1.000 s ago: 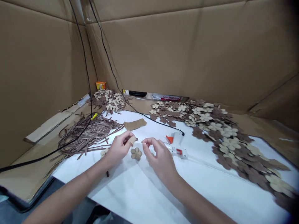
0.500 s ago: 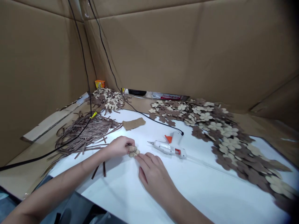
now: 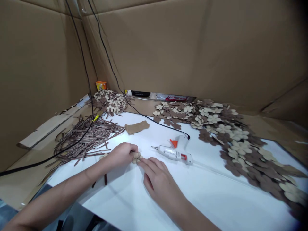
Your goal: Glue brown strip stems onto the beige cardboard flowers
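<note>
A small cream flower (image 3: 136,158), felt-like in look, is held low over the white board (image 3: 202,192). My left hand (image 3: 122,155) is closed, pinching the flower's left side between thumb and finger. From the right, my right hand (image 3: 160,179) has its fingertips pressed together on the flower's other edge. Part of the flower is hidden by the fingers. Under my left forearm, cream petals (image 3: 103,156) and brown strips (image 3: 105,179) peek out. A white glue gun (image 3: 170,152) with an orange trigger lies just beyond my right hand.
Brown striped strips (image 3: 84,138) are heaped at the left. Loose brown and cream flowers (image 3: 223,130) spread along the right, and flowers with strips (image 3: 110,101) pile up behind. A brown cloth piece (image 3: 137,127) lies mid-board. A black cable (image 3: 113,70) hangs down across the cardboard walls.
Both hands keep hold of the flower, almost unmoved. The view has shifted slightly, and cream petals now show beside my left forearm.
</note>
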A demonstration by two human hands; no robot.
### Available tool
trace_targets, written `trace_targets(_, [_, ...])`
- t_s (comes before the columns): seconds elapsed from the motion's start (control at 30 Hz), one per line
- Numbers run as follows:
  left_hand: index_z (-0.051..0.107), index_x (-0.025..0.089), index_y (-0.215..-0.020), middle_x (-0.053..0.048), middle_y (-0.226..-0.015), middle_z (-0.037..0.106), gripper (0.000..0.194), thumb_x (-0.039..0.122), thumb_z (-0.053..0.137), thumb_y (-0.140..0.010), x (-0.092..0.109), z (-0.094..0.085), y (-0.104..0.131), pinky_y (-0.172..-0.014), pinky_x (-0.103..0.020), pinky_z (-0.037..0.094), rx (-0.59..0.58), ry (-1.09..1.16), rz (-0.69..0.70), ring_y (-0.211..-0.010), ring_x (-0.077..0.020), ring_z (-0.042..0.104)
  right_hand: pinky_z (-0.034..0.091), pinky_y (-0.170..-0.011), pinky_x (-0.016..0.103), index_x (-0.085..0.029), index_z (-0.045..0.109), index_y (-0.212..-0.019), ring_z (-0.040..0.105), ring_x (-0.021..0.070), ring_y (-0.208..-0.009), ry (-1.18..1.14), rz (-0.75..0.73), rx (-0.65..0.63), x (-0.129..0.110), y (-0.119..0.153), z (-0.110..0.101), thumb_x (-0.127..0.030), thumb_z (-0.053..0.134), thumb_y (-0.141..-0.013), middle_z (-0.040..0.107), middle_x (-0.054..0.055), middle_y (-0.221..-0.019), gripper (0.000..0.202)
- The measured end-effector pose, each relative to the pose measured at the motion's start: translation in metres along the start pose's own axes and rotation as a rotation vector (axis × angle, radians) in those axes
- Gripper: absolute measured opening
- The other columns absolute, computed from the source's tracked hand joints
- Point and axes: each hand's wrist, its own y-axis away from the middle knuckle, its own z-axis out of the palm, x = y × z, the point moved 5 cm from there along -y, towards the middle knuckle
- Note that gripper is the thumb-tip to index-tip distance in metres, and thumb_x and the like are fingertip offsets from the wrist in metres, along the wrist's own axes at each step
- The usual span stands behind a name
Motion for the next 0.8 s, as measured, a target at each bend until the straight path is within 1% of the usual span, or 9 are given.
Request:
trace_targets(0.13, [0.057,0.019,-0.064,0.004,-0.058,0.055,0.016,0.020,0.046,-0.076,0.000,0.001,0.000,-0.052,-0.020,0.029,0.007,-0.027,-0.006,-0.056,-0.0121,0.047,0.046,-0.090,0.041,-0.017,0.056,-0.118,0.049,0.0229,-0.106,-0.050,0.020,0.019,0.002,0.000,0.001,-0.005,0.040,-0.079,0.061,0.005,-0.116,0.044])
trace_targets(0.23, [0.057,0.019,-0.064,0.004,-0.058,0.056,0.016,0.018,0.045,-0.075,0.000,0.001,0.000,-0.052,-0.020,0.030,-0.009,-0.040,0.000,-0.056,-0.0117,0.047,0.046,-0.091,0.040,-0.014,0.054,-0.120,0.049,0.0226,-0.107,-0.050,0.035,0.031,0.002,-0.001,0.003,-0.005,0.039,-0.080,0.061,0.007,-0.116,0.043])
trace_targets(0.33, [0.058,0.019,-0.067,0.004,-0.060,0.059,0.016,0.018,0.045,-0.076,-0.001,0.002,-0.001,-0.053,-0.019,0.031,-0.027,-0.048,0.006,-0.057,-0.0114,0.050,0.047,-0.091,0.040,-0.008,0.052,-0.122,0.048,0.0236,-0.108,0.006,0.025,0.041,0.000,-0.002,0.004,-0.006,0.038,-0.081,0.060,0.010,-0.117,0.043])
trace_targets(0.4, [0.058,0.019,-0.068,0.004,-0.061,0.059,0.014,0.018,0.047,-0.076,-0.002,0.003,-0.001,-0.052,-0.019,0.031,-0.031,-0.058,0.009,-0.057,-0.0114,0.050,0.047,-0.092,0.040,-0.005,0.053,-0.121,0.048,0.0244,-0.109,0.063,0.003,0.056,-0.002,-0.002,0.003,-0.005,0.039,-0.082,0.060,0.012,-0.116,0.042])
trace_targets(0.5, [0.058,0.019,-0.068,0.004,-0.061,0.059,0.012,0.018,0.048,-0.075,-0.002,0.003,-0.001,-0.052,-0.020,0.030,-0.026,-0.073,0.010,-0.057,-0.0114,0.049,0.048,-0.092,0.040,-0.004,0.057,-0.116,0.050,0.0250,-0.107,0.143,-0.043,0.075,-0.005,-0.003,0.002,-0.004,0.040,-0.080,0.062,0.013,-0.112,0.039])
trace_targets(0.67, [0.057,0.019,-0.067,0.004,-0.061,0.056,0.012,0.016,0.048,-0.075,0.000,0.002,0.000,-0.053,-0.020,0.030,-0.009,-0.086,0.010,-0.058,-0.0114,0.047,0.048,-0.090,0.039,-0.003,0.059,-0.114,0.052,0.0250,-0.103,0.233,-0.089,0.091,-0.007,-0.005,0.002,-0.002,0.038,-0.079,0.064,0.014,-0.107,0.041])
trace_targets(0.8, [0.057,0.019,-0.066,0.003,-0.061,0.058,0.014,0.021,0.048,-0.076,-0.001,0.002,0.000,-0.052,-0.021,0.030,-0.016,-0.065,-0.016,-0.057,-0.0115,0.047,0.048,-0.090,0.037,-0.003,0.061,-0.111,0.054,0.0246,-0.100,0.265,-0.123,0.113,-0.009,-0.007,0.001,0.001,0.037,-0.075,0.066,0.014,-0.105,0.043])
